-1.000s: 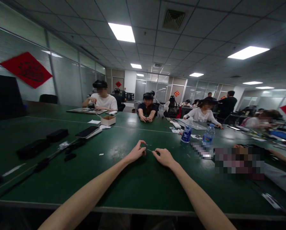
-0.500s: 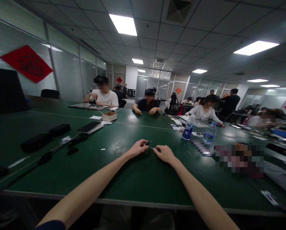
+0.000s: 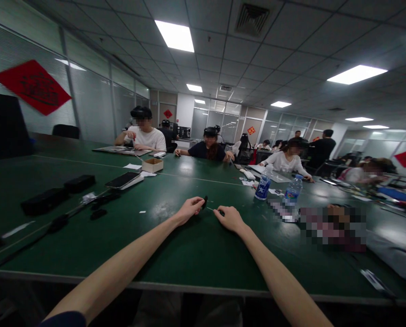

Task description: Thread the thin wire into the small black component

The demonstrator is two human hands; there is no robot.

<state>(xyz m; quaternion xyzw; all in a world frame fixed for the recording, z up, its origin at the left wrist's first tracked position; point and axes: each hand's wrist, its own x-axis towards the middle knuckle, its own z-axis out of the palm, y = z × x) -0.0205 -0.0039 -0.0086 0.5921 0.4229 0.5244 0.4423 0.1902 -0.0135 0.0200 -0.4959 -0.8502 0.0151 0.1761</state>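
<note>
At a green desk [image 3: 175, 259] in an open office, we work with bare forearms stretched out in front. Far left, 2 black cases [image 3: 44, 202] lie near a black cable [image 3: 58, 222]; farther along rest a smartphone [image 3: 122, 180] and a cardboard box [image 3: 152, 165], the box in front of a co-worker [image 3: 143, 136] in a white T-shirt. At centre, our left hand [image 3: 189, 211] pinches a small dark piece [image 3: 205, 202] at its fingertips, the piece now standing upright where 0.5 s ago it lay flatter in the grip. A thin pale wire [image 3: 213, 209] runs from it across the gap, and our right hand [image 3: 228, 219], apart from the left, curls at the wire's far end; whether it clamps there we cannot tell. Farther right stand 2 plastic water bottles [image 3: 262, 188].
</note>
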